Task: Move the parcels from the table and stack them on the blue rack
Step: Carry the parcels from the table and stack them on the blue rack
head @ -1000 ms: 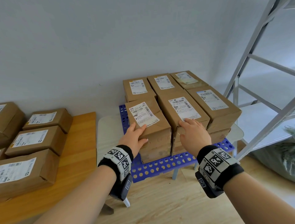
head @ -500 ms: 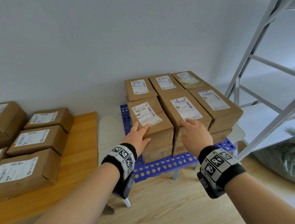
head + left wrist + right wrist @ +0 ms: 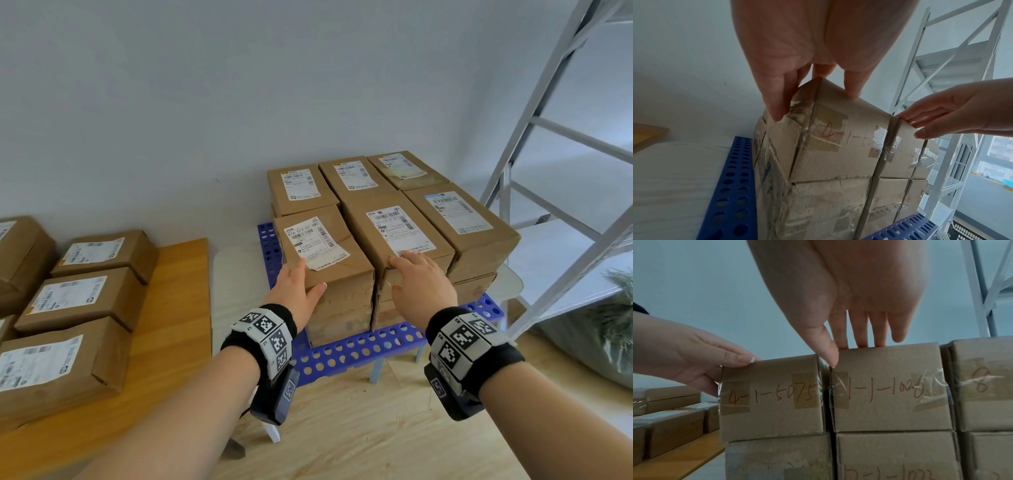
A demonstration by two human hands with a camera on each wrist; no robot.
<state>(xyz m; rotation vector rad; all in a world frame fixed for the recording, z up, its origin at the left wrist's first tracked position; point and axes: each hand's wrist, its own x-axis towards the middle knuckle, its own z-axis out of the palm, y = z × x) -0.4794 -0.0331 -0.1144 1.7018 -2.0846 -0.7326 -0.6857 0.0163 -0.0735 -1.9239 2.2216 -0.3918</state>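
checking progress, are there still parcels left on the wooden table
Yes, the head view shows several brown parcels still lying on the wooden table, left of the blue rack.

Two hands on the front row of stacked parcels

The left hand [image 3: 297, 291] rests on the near left corner of the front-left parcel [image 3: 325, 260], thumb on its front face; the right hand [image 3: 423, 286] lies flat on the near edge of the middle parcel [image 3: 394, 233] beside it. Six brown parcels show on top — two rows of three — stacked on the blue rack [image 3: 359, 349]. To the left, more parcels [image 3: 82, 298] sit on the wooden table [image 3: 171, 342]; a grey metal shelf frame [image 3: 555, 144] stands at right.
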